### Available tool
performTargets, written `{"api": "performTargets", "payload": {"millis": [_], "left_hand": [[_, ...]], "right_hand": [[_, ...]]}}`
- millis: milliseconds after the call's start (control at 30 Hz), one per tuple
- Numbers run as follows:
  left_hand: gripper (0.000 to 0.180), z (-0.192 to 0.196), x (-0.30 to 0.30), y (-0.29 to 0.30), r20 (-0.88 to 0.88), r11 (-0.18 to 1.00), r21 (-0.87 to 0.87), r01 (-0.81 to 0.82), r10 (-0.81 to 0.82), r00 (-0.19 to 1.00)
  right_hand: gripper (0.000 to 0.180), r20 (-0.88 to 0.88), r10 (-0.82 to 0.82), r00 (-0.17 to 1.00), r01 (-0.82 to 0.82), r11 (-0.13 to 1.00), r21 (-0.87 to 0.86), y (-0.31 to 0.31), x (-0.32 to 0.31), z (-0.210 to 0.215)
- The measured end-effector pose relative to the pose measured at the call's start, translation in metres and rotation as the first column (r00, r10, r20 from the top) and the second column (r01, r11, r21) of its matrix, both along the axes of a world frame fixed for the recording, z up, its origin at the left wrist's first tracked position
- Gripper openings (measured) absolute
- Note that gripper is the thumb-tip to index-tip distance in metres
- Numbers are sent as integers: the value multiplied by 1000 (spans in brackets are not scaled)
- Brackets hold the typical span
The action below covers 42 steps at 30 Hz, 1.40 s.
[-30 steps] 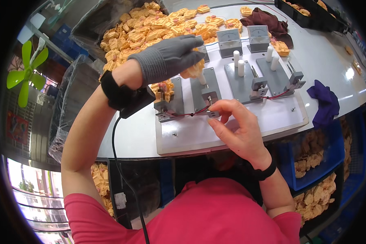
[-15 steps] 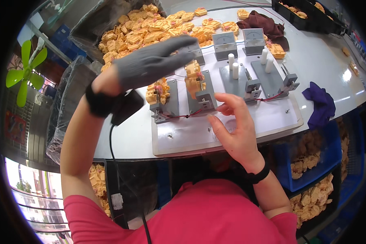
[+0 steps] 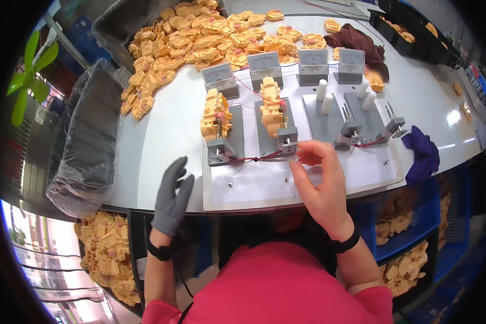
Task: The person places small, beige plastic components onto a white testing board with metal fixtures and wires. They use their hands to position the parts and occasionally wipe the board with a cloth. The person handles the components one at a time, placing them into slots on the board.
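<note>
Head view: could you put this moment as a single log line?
left hand: gloved, open, at table edge | right hand: bare, fingertips at grey clamp | yellow parts in fixture

I count four small grey meters (image 3: 264, 66) in a row at upper centre, two stacks of yellow parts (image 3: 216, 114) on the fixture (image 3: 264, 183), three white pegs (image 3: 327, 103), and two dark cloths (image 3: 424, 154) at the right.

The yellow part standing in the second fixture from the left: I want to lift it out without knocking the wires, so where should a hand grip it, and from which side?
Probably by the two long flanks of the yellow part, coming from above. It stands tall above the grey fixture; red wires run at the near end, where the right hand is.
</note>
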State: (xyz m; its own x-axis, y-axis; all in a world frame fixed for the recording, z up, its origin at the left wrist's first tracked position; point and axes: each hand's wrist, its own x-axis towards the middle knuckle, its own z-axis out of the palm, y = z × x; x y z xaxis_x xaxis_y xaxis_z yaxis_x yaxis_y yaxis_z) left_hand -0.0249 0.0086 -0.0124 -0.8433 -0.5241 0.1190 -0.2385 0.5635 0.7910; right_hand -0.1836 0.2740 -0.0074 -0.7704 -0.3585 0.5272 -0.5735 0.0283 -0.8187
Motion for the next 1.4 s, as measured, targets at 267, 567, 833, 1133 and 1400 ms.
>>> {"api": "performTargets", "payload": {"millis": [267, 567, 833, 1133, 1400], "left_hand": [[40, 7, -21, -10, 23, 905, -375, 202, -209, 978], [64, 54, -155, -181, 418, 803, -552, 224, 34, 908], [90, -29, -139, -330, 647, 790, -602, 116, 398, 650], [83, -34, -148, -313, 388, 694, -719, -10, 413, 824], [74, -15, -137, -263, 422, 719, -691, -73, 483, 767]], "right_hand": [[33, 60, -48, 997, 47, 999, 18, -3, 2, -9], [32, 39, -98, 994, 96, 995, 34, -3, 4, -13], [25, 117, -120, 986, 112, 991, 75, 4, 4, -4], [10, -42, 61, 997, -30, 850, 526, 7, 5, 13], [16, 139, 17, 990, -76, 900, 429, 9, 8, 25]]}}
